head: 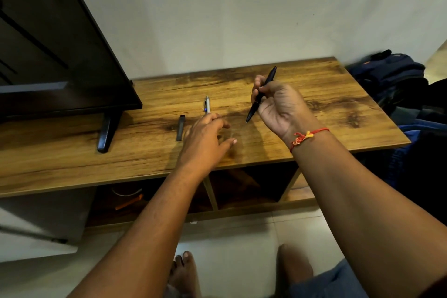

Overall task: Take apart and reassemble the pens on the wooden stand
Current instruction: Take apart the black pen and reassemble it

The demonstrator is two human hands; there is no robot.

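My right hand [278,106] grips a black pen [262,93] above the wooden stand [314,104], the pen tilted with its tip pointing down and left. My left hand [205,138] hovers low over the stand with fingers spread and relaxed, holding nothing. Just beyond its fingertips lies a white and silver pen [207,104] with a blue band. A black pen cap or barrel piece [180,127] lies flat to the left of my left hand.
A black television [60,43] stands on the left of the stand, one foot [106,133] close to the black piece. Dark blue bags [391,75] sit past the right end. Open shelves lie under the top. A pale wall is behind.
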